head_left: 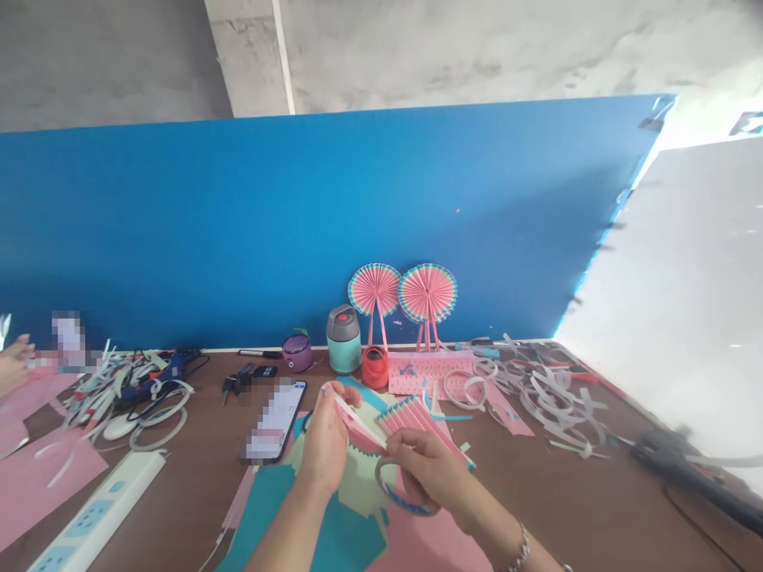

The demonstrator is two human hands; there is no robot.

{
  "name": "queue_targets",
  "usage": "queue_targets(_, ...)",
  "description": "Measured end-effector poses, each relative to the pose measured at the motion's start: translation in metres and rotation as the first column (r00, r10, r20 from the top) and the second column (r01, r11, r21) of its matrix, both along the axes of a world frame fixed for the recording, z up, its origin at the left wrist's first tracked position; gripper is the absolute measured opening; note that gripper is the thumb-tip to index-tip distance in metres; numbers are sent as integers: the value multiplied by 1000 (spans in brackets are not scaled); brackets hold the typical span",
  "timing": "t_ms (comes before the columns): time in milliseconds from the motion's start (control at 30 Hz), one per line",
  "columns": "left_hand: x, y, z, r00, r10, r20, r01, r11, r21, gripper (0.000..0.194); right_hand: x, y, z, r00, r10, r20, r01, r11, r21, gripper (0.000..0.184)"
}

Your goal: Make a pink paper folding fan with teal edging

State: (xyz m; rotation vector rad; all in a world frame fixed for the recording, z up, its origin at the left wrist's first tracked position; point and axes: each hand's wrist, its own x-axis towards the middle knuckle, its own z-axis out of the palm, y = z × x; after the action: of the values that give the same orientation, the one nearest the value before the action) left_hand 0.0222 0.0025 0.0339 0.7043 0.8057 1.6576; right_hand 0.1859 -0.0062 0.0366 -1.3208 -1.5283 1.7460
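My left hand (325, 445) pinches the upper end of a folded pink paper strip (353, 421) with a white band along it. My right hand (432, 473) closes on the strip's lower end, and a ring that looks like a tape roll (387, 485) hangs at its fingers. Just behind the right hand lies a pleated pink paper piece (411, 415) with teal edging. Below both hands are pale green paper (361, 488), teal paper (262, 508) and a pink sheet (438, 540).
Two round pleated fans (429, 292) stand against the blue partition (250, 230), by a teal flask (344, 349). A phone (277, 421) and power strip (98, 516) lie left. Curled white strips (554, 397) and a glue gun (673, 461) lie right. Another person's hand (15, 361) shows far left.
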Motion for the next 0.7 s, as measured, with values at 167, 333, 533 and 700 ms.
queue_targets(167, -3, 1, 1, 1000, 4, -16, -3, 998, 55, 26, 2, 0, 5, 998, -31, 62, 28, 998, 50, 21)
queue_targets(333, -1, -2, 3, 999, -40, 29, 38, 995, 88, 24, 0, 1, 1, 992, -45, 114, 38, 997, 65, 22)
queue_targets(533, 0, -6, 8, 997, -62, 52, 57, 994, 93, 23, -3, 3, -7, 993, -42, 110, 33, 996, 79, 25)
queue_targets(700, -1, -7, 11, 995, -68, 69, 61, 993, 101, 22, -5, 8, -24, 986, -69, 149, 55, 994, 98, 27)
